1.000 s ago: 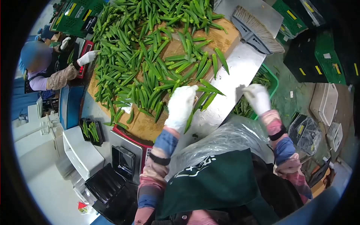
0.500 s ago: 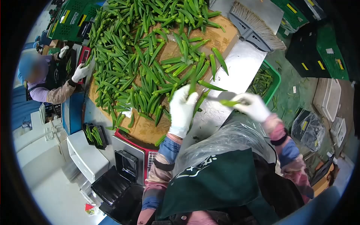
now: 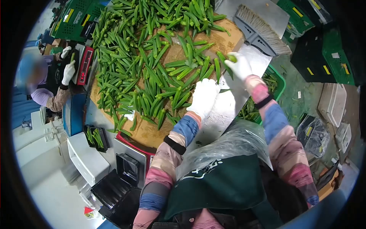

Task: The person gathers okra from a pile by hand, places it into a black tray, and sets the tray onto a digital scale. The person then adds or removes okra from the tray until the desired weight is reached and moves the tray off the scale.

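Observation:
A wide heap of green okra pods (image 3: 129, 72) covers the brown board (image 3: 152, 135) in front of me. My left hand (image 3: 204, 97), in a white glove, is over the near right side of the heap, its fingers curled down. The tip of a pod shows beside it, but whatever is under those fingers is hidden. Farther right, over the board's edge, my gloved right hand (image 3: 241, 66) pinches a green okra pod (image 3: 232, 58). Other loose pods lie close by its fingertips.
Beside the board is a metal surface (image 3: 221, 118), with a broom head (image 3: 259, 32) at its far end. A green basket (image 3: 282, 82) stands below on the right. Near my left forearm are a red scale (image 3: 131, 141) and black trays (image 3: 127, 166). A co-worker (image 3: 42, 80) stands at left.
My right hand has moved up and away from near the basket to the board's edge. My left hand has shifted right and turned palm down. The co-worker's hand has drawn back from the heap.

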Available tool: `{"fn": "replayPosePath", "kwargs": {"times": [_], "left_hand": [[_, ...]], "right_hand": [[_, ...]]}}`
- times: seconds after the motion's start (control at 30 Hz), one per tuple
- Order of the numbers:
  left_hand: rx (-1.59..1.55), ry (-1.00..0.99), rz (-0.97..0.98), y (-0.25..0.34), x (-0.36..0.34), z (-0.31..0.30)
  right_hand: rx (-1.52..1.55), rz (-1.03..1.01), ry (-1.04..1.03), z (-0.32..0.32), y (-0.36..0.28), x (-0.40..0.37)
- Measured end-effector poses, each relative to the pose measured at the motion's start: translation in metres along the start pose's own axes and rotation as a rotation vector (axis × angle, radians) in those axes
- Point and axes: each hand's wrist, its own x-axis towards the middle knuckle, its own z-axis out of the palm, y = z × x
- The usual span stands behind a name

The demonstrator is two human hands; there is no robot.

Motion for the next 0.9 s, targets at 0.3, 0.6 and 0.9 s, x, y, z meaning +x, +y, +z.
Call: {"fn": "replayPosePath", "kwargs": {"times": [0.3,0.6,0.9], "left_hand": [[-1.349,0.222,-0.534,-0.052,-0.084,-0.068],[-0.924,0.511,-0.623,-0.068,-0.065,-0.075],[-0.04,0.34,-0.207,-0.075,0.002,-0.026]], "right_hand": [[0.854,0.369,-0.455,-0.026,-0.018,-0.011],[0.375,0.275,-0.266,0.003,-0.031,-0.014],[-0.304,0.205,-0.181,0.022,-0.06,-0.015]]}}
